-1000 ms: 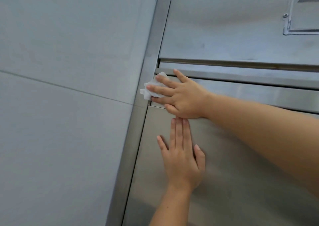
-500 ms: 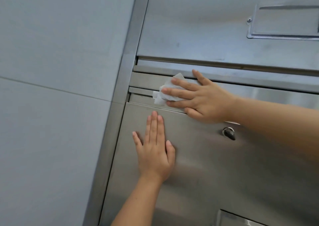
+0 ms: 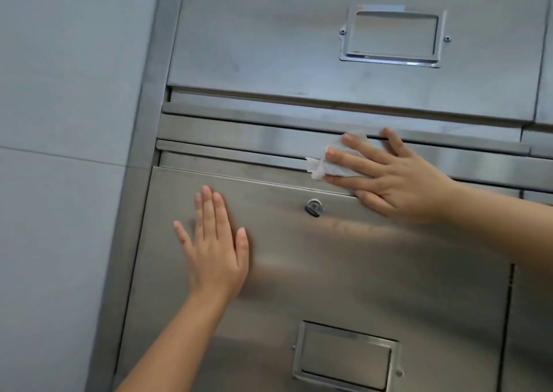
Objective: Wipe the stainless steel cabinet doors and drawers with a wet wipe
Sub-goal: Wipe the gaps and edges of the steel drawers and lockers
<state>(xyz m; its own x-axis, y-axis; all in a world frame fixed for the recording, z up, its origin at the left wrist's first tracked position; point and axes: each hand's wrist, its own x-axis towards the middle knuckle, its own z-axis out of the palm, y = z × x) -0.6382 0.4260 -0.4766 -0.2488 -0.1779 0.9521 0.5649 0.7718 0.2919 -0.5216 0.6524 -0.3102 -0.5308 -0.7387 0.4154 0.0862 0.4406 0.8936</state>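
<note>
Against steel cabinet (image 3: 329,272) by tiled wall (image 3: 65,212) | left grip (image 3: 214,251) flat, empty; right grip (image 3: 395,182) presses wipe (image 3: 335,167)

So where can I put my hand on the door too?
Bare steel lies between the left hand and the lock, and below the lock down to the label frame. The drawer above is bare left of its upper frame. It is crowded by the right hand and wipe.
</note>
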